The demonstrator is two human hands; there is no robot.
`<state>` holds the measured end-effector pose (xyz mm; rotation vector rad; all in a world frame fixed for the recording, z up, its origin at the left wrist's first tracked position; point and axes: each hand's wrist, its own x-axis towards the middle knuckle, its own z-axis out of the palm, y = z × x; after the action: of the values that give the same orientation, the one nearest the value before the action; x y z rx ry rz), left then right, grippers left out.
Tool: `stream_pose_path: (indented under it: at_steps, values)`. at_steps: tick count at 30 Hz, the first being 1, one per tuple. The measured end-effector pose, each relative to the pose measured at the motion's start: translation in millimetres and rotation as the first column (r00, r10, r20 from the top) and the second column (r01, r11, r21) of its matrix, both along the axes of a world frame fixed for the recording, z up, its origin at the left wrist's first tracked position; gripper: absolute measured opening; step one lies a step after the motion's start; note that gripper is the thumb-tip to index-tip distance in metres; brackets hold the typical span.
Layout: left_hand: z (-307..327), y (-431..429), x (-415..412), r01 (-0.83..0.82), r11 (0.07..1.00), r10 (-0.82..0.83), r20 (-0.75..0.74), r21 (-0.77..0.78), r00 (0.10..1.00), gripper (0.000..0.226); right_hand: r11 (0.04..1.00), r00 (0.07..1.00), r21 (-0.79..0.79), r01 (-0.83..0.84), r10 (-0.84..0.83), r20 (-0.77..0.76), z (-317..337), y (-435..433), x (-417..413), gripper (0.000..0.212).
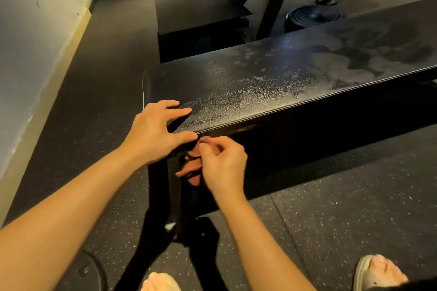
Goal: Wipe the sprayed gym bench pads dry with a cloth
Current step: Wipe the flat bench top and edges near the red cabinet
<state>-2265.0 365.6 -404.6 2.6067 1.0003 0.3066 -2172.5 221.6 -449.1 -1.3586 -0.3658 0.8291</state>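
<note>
Black vinyl covered the bench (272, 82), and its top showed pale spray film and blotchy wet patches (383, 54) toward the far end, so by my judgement the drying had hardly started. The left hand (156, 132) lay on the near corner of the bench, fingers straight and spread over the top, thumb along the front edge, likely to steady the person there or to pin something flat. A dark fold showed between thumb and fingers; whether that was the cloth, I could not tell. The right hand (222, 163) hung just below that same corner, fingers curled, with thumb and forefinger tips pinched together at the seam. What it held, if anything, was not clear. No cloth could be plainly made out anywhere. Behind the bench stood 1 more padded seat (201, 14), and a round weight plate (314, 17) lay on the speckled rubber floor (343, 208) beyond it. In front of the bench, 2 pale sandals (376, 271) showed.
</note>
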Motion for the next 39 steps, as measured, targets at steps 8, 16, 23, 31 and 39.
stream_pose_path:
  at_steps: [8, 16, 23, 31, 39]
  values:
    - [8, 3, -3, 0.033, 0.985, -0.035, -0.009, -0.169, 0.999, 0.066, 0.935, 0.936, -0.051, 0.351, -0.348, 0.056, -10, -23, 77, 0.014]
    - [4, 5, -6, 0.084, 0.996, -0.084, -0.042, -0.001, 0.996, 0.063, 0.992, 0.992, -0.027, 0.122, -0.122, 0.031, -15, 3, 11, 0.014]
    - [10, 5, 2, 0.073, 0.997, -0.074, -0.048, -0.015, 0.996, 0.063, 0.981, 0.979, -0.053, 0.185, -0.180, 0.101, -6, -4, 35, 0.014]
    - [1, 6, 1, 0.068, 0.998, -0.068, -0.008, 0.014, 0.998, 0.091, 0.974, 0.974, -0.040, 0.222, -0.220, 0.049, -14, 6, 14, 0.014]
    - [2, 7, 7, 0.061, 0.998, -0.061, -0.036, 0.003, 0.997, 0.093, 0.926, 0.928, -0.076, 0.369, -0.363, 0.087, -19, -5, 60, 0.016]
